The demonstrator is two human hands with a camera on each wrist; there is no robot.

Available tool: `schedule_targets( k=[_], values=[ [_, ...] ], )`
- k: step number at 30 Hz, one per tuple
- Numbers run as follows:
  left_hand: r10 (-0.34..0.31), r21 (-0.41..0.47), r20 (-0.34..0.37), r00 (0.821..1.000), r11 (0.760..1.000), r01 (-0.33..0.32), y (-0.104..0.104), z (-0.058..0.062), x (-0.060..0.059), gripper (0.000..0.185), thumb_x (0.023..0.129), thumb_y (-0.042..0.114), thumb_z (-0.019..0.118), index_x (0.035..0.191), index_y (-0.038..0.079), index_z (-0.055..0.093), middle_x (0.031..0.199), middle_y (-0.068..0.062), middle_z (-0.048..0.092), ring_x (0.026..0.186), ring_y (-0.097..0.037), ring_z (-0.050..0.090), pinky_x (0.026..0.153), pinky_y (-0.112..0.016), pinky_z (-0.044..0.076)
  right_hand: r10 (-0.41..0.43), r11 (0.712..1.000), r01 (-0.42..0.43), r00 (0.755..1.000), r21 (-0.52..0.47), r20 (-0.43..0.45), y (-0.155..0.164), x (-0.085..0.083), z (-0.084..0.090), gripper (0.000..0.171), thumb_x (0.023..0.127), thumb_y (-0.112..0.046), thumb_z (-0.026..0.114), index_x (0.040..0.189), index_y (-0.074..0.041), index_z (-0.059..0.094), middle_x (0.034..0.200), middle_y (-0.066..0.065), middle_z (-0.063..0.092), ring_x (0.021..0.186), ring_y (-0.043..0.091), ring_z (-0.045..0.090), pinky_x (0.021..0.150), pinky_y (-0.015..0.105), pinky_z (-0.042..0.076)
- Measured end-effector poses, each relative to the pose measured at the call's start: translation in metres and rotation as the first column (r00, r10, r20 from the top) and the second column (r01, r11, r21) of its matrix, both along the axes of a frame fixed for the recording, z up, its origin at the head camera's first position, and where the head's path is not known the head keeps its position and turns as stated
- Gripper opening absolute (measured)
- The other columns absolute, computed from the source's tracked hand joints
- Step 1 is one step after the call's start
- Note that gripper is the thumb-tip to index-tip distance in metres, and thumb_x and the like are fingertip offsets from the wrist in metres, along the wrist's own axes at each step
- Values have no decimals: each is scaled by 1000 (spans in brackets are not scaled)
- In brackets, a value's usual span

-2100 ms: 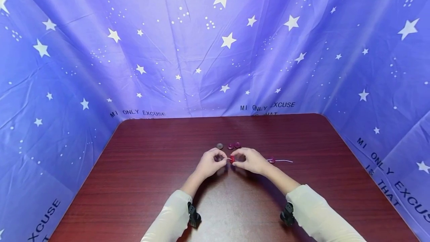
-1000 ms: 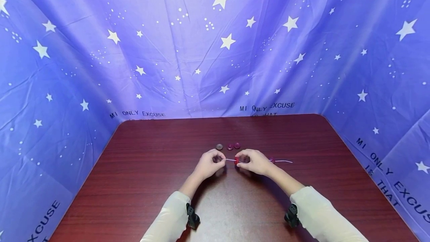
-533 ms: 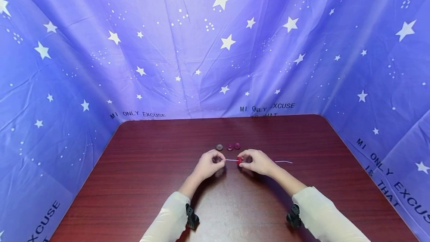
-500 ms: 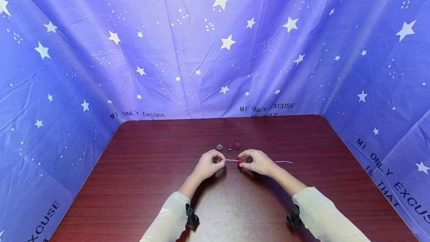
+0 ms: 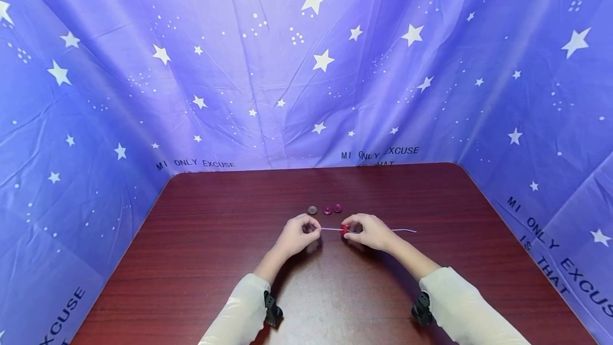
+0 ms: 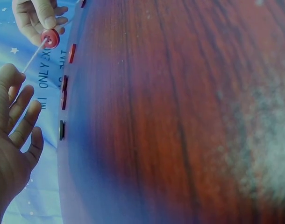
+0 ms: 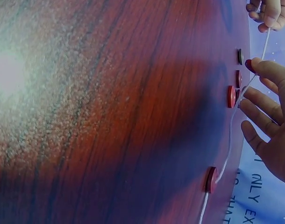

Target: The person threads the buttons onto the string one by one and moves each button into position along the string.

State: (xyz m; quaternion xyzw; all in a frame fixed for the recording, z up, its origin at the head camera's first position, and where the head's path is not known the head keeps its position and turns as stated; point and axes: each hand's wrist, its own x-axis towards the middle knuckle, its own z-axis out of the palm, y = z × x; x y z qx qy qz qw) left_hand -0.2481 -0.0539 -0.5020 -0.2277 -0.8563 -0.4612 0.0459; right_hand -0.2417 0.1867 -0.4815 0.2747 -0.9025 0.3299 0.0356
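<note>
My left hand (image 5: 298,233) pinches one end of a thin white string (image 5: 331,229) between thumb and index finger. The string runs taut from there to a red button (image 6: 50,38), passing through a hole in it. Thumb and fingertips of my right hand (image 5: 372,233) pinch this button by its edge, above the table. Beyond the right hand, the string slopes down through a dark red button (image 7: 211,180) standing on edge on the table, and its tail (image 5: 404,230) lies to the right. In the head view the right hand hides that second button.
Behind the hands lie a grey-brown button (image 5: 312,210) and two purplish-red buttons (image 5: 328,210). Another red button (image 7: 231,96) shows near them in the right wrist view. A starry blue-purple curtain (image 5: 268,84) surrounds the far and side edges of the wooden table (image 5: 230,201).
My right hand has moved right, sliding the red button along the string, away from the left hand. More string shows between the hands. The left hand has stayed nearly still.
</note>
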Motion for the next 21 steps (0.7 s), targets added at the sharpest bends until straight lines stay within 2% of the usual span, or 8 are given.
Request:
schedule_targets(
  k=[2, 6, 13, 21],
  values=[
    [0, -1, 2, 1000, 1000, 0, 0, 0, 0, 4, 79, 14, 67, 79, 11, 65, 76, 5, 59, 66, -1, 53, 63, -17, 46, -12, 1000, 12, 1000, -4, 19, 0, 0, 1, 23, 77, -18, 72, 97, -10, 68, 73, -9, 62, 66, 0, 51, 60, 21, 42],
    [1, -4, 7, 1000, 1000, -1, 0, 0, 0, 4, 79, 14, 67, 79, 10, 65, 76, 5, 59, 66, -1, 53, 63, -17, 46, -7, 1000, 7, 1000, -9, -5, 2, 1, 1, 21, 77, -19, 72, 95, -9, 68, 72, -9, 61, 64, -2, 49, 58, 20, 40],
    [-3, 0, 21, 1000, 1000, 3, -1, 1, 1, 4, 78, 13, 66, 80, 10, 66, 76, 5, 59, 67, -1, 53, 63, -17, 46, -46, 998, 43, 996, 46, 82, 3, 2, 5, 22, 79, -20, 72, 99, -12, 68, 76, -8, 63, 66, 0, 50, 61, 19, 41],
    [-10, -4, 25, 1000, 1000, 10, -1, 2, 2, 4, 78, 13, 66, 80, 10, 66, 77, 4, 59, 67, -1, 53, 63, -17, 46, -57, 997, 54, 997, 57, 58, 7, 2, 5, 24, 79, -19, 73, 99, -9, 68, 77, -6, 64, 71, 8, 56, 64, 22, 44]
  ],
)
